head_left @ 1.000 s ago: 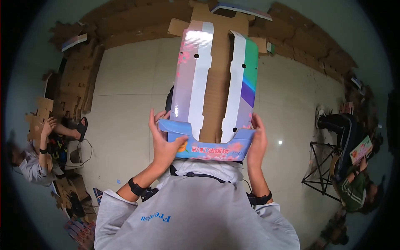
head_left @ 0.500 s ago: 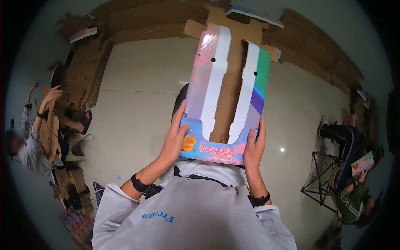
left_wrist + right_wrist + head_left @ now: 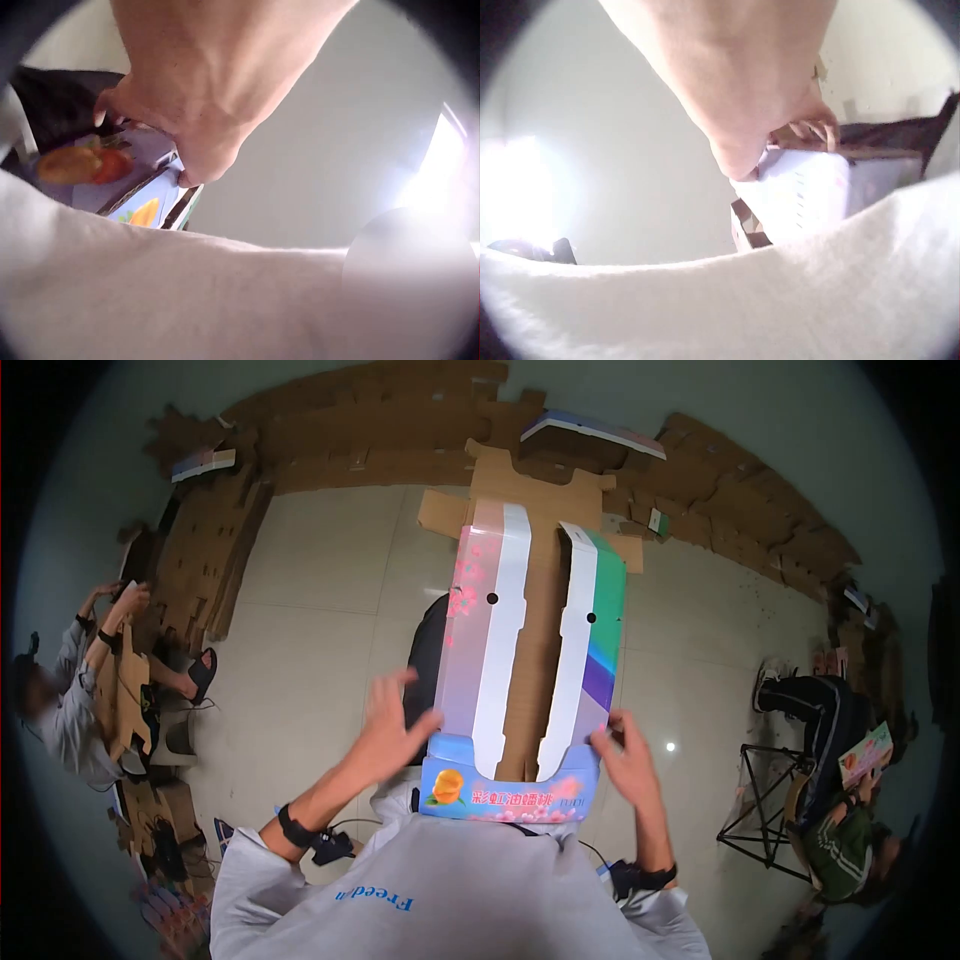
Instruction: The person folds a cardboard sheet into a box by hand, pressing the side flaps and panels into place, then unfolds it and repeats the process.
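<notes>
A partly folded cardboard box [image 3: 478, 690] lies lengthwise before me, over the lap. Its long sides, pink and green outside, end in white flaps with round holes; a brown strip of the inside shows between them. The blue near end [image 3: 510, 800] stands folded up, printed with a peach and red characters, while the brown far end flap [image 3: 540, 480] lies unfolded. My left hand [image 3: 385, 725] is at the left side near the front corner, fingers spread, thumb tip right at the edge. By the right front corner is my right hand [image 3: 630, 760], fingers loosely bent at the edge.
Stacks of flat brown cardboard [image 3: 370, 420] line the far side, with a printed box piece [image 3: 590, 435] on them. A person [image 3: 75, 710] handles cardboard at the left. Another person [image 3: 845, 830] sits at the right beside a black-framed stool [image 3: 765, 815].
Both hands gripped the near end of the box earlier; now their grip has loosened and the fingers lie at its sides. The box has come lower, closer to my body.
</notes>
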A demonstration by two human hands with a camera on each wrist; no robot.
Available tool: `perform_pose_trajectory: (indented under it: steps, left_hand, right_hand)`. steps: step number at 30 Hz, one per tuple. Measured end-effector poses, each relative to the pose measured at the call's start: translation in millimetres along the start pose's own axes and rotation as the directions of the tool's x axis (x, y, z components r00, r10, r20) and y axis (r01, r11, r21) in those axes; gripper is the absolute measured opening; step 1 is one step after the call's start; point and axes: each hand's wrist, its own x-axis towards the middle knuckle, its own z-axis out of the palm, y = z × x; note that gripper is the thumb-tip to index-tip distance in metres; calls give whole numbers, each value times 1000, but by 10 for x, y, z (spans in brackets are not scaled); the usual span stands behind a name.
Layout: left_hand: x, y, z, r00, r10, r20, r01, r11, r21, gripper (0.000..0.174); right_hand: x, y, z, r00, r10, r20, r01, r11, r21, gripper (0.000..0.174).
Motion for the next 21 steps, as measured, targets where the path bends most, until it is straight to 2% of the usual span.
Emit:
perform_pose_trajectory:
  steps: [1, 2, 4, 6, 9, 12, 13, 16, 19, 21]
  left_hand:
    - [268, 103, -99, 984, 87, -157, -83, 996, 30, 75]
    - [562, 255, -203, 935, 178, -306, -164, 984, 70, 74]
    - [1117, 752, -404, 864, 354, -358, -265, 924, 275, 69]
    - [1646, 953, -399, 778, 539, -324, -399, 821, 407, 69]
    - [2046, 1181, -212, 876, 427, -225, -275, 825, 494, 62]
    - [2006, 1193, -201, 808, 507, -298, -434, 856, 280, 49]
    - [1971, 1181, -185, 782, 499, -372, -433, 866, 251, 34]
    - [1946, 1292, -210, 746, 528, -405, -479, 849, 225, 31]
    - [1989, 1214, -179, 790, 518, -328, -375, 832, 409, 32]
    - [1981, 1224, -169, 761, 538, -363, -404, 831, 383, 34]
  right_hand:
    - [128, -147, -26, 971, -141, -193, 118, 985, -124, 60]
    - [326, -393, -99, 884, -294, -363, 204, 942, -267, 59]
    - [783, -887, -303, 705, -610, -363, 442, 777, -448, 61]
    - [1132, -1377, -341, 704, -628, -331, 456, 757, -468, 63]
    - [1591, -1686, -299, 720, -649, -243, 459, 710, -535, 57]
    - [1606, -1635, -196, 686, -678, -265, 456, 684, -570, 48]
    - [1607, -1616, -151, 595, -730, -336, 511, 666, -543, 36]
    - [1521, -1747, -200, 603, -704, -376, 521, 704, -482, 32]
    - [1585, -1736, -202, 573, -718, -395, 518, 691, -504, 33]
    - [1588, -1760, -220, 569, -717, -403, 500, 690, -523, 34]
